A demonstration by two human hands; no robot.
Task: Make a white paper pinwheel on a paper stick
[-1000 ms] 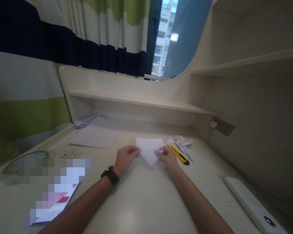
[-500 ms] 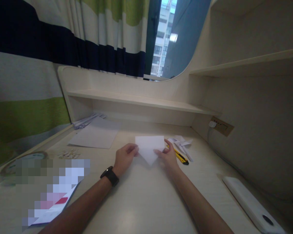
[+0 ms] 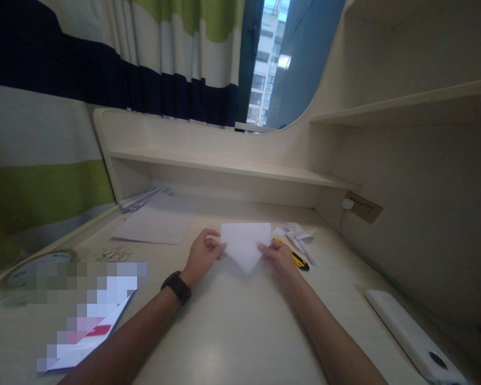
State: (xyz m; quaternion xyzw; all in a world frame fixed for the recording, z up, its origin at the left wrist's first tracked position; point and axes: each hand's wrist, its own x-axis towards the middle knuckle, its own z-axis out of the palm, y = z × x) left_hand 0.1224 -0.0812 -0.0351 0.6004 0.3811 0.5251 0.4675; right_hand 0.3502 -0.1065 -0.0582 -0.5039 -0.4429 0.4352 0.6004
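Long low shelf (image 3: 224, 163) at the back of the desk (image 3: 240, 331), bare along its visible surface; upper shelf (image 3: 404, 104) on the right, likewise nothing seen on it. Folded white paper (image 3: 245, 245) near the middle of the desk, between both hands: flat top edge, sides tapering to a point toward the person, plain and unmarked, a soft crease line barely visible. Left hand (image 3: 201, 254) at the paper's left edge, fingers curled and pinching it, black watch (image 3: 177, 286) on the wrist. Right hand (image 3: 279, 253) at the right edge, fingertips closed on the paper. Yellow utility knife (image 3: 297, 258) just beside the right hand, partly behind it. Small folded paper scraps (image 3: 299, 235) near the knife, farther back. Flat white sheet (image 3: 158, 222) to the left rear, well apart from the hands. Booklet (image 3: 92, 337) near the left forearm, partly blurred. White oblong device (image 3: 414, 334) at the right edge. Wall socket (image 3: 363, 207) with a white plug above the desk.
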